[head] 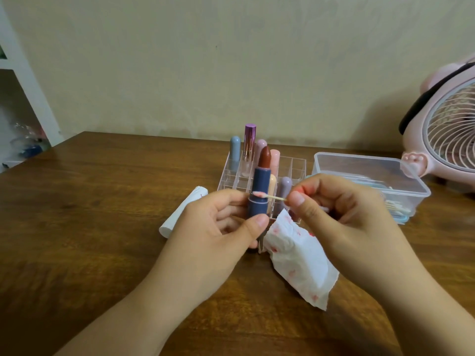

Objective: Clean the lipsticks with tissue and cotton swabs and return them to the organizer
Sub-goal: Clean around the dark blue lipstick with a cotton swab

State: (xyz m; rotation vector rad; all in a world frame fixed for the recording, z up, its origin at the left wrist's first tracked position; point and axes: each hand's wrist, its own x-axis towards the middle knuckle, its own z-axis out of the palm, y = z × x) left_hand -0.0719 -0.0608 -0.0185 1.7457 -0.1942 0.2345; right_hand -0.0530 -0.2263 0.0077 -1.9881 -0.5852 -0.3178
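Note:
My left hand (218, 227) grips an uncapped navy lipstick (259, 194) upright, its brown-red bullet raised above the tube. My right hand (339, 209) pinches a cotton swab (270, 197) whose pink-stained tip touches the tube's collar. A white tissue (298, 260) with red smears hangs under my right hand. Behind stands the clear organizer (295, 168) with several capped lipsticks: grey-blue (235, 155), purple-topped (249, 147), pink (275, 160) and lilac (284, 188).
A folded white tissue roll (180, 214) lies left of my left hand on the wooden table (90, 227). A clear plastic box (372, 181) holding cotton swabs sits at the right, with a pink desk fan (447, 124) behind it. A wall closes the table's far edge.

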